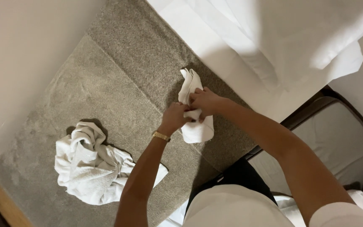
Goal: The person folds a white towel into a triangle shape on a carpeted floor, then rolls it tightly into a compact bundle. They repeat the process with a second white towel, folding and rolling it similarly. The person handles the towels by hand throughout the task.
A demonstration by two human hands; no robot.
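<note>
While a small white towel (195, 122) hangs above the grey carpet (118, 84), both hands pinch its middle: left hand (174, 118) from below, right hand (205, 102) on top. Crumpled towel pile (91, 164) lies left, white bedsheet (274, 46) beyond.

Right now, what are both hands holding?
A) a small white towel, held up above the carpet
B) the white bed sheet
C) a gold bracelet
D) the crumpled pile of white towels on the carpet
A: the left hand and right hand both grip the small white towel in the air; the crumpled towel pile lies untouched on the carpet.
</note>
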